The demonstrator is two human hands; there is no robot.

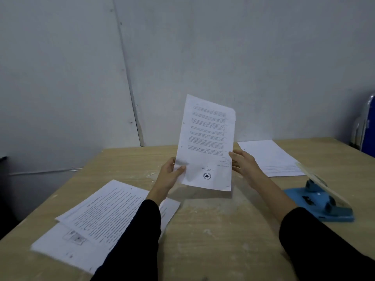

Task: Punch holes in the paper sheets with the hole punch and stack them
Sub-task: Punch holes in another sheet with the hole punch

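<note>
I hold a printed sheet point(206, 142) upright above the table's middle, text upside down, with a round star seal near its lower edge and punched holes along its left edge. My left hand point(169, 175) pinches its lower left corner. My right hand point(242, 163) touches its right edge, fingers extended behind it. A blue hole punch point(322, 199) with a pale lever sits on the table to the right. A loose pile of printed sheets point(97, 218) lies at the near left. Another stack of sheets point(269, 157) lies at the far right.
The wooden table point(213, 224) has white dust marks on its top. A grey wall stands close behind it. A blue container point(368, 126) is at the far right edge. A dark object sits off the table's left side.
</note>
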